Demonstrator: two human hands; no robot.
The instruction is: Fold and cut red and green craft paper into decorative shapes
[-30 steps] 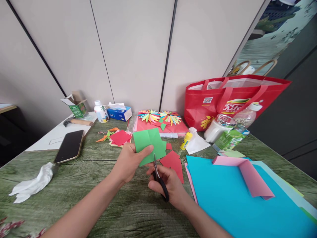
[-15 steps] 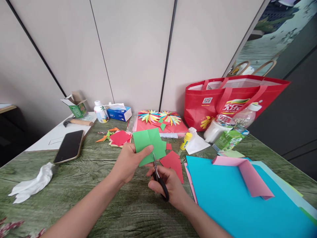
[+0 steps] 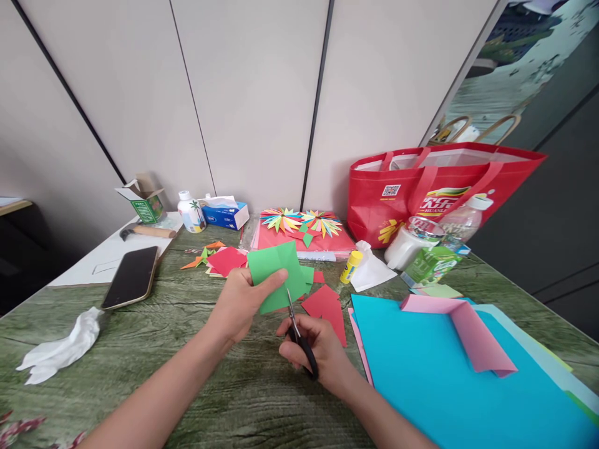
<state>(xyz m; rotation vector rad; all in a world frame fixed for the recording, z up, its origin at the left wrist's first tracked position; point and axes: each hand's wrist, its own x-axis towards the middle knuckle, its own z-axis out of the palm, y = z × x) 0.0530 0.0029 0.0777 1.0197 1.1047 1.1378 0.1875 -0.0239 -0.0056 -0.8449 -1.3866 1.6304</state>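
Pinched between the thumb and fingers of my left hand (image 3: 244, 298) is a piece of green paper (image 3: 275, 262), held up over the table with a crease showing in it. My right hand (image 3: 314, 349) is closed around the black handles of a pair of scissors (image 3: 304, 350). Their blades point up and lie at the lower right edge of the green paper. Behind the paper, another green piece (image 3: 307, 275) shows in part. Just right of the blades lie cut red paper pieces (image 3: 327, 308) on the table.
A blue sheet (image 3: 430, 368) with a folded pink strip (image 3: 482, 340) covers the right side. A yellow glue stick (image 3: 350, 267), tissue (image 3: 372, 271) and red bag (image 3: 397, 187) stand behind. At left are a phone (image 3: 131, 277), crumpled tissue (image 3: 63, 346) and hammer (image 3: 147, 231).
My left hand and the green paper have shifted slightly left. More of the green piece behind now shows apart from it. The scissors have moved slightly left too.
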